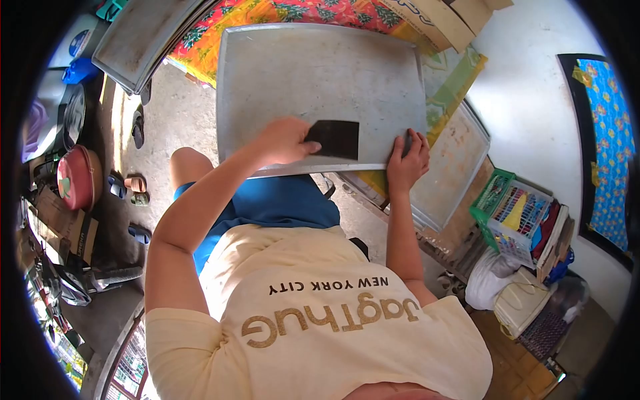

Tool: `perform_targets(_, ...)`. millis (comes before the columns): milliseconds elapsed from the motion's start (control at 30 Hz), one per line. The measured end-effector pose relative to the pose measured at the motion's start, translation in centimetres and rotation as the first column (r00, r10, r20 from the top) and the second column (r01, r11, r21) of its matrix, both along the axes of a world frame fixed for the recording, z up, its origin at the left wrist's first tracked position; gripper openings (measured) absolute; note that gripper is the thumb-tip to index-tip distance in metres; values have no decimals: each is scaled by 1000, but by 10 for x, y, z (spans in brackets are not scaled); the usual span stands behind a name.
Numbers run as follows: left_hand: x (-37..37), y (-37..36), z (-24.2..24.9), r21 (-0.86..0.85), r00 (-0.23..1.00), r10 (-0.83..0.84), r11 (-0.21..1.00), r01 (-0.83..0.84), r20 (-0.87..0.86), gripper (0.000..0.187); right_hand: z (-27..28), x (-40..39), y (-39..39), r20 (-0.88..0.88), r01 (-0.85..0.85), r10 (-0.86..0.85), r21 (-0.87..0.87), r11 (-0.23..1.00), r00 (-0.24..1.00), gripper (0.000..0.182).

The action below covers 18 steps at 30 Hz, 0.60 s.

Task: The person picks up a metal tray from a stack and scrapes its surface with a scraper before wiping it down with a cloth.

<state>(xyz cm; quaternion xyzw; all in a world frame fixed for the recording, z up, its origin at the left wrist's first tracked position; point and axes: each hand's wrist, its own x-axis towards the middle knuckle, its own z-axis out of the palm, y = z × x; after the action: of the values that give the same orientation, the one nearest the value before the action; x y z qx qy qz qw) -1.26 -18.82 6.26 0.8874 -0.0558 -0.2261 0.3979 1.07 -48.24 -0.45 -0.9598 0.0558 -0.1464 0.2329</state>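
A large grey metal tray [320, 73] with a raised rim lies before me, its near edge over my lap. My left hand [285, 141] is closed on one end of a flat black rectangular piece [339, 140], which lies against the tray's surface near its front edge. Whether this piece is a stiff scraper or a sheet is not clear. At the tray's near right corner, my right hand [408, 163] grips the rim, fingers bent over the edge. A small dark thing shows beside its fingers, too little to name.
Another metal tray [453, 167] leans below right, and more trays [143, 40] stand at upper left. A red patterned cloth [233, 30] and a cardboard box [433, 23] lie beyond. Plastic baskets [520, 217] stand by the right wall. Slippers [135, 184] lie on the floor at left.
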Motion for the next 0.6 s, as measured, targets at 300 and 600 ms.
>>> perform_targets(300, 27, -25, -12, 36, 999, 44, 998, -44, 17, 31, -2, 1, -4, 32, -2, 0, 62, 998, 999, 36)
perform_targets(600, 36, -49, -9, 58, 1000, 12, 998, -13, 22, 29, -8, 3, -11, 132, -21, -11, 238, 971, 991, 36)
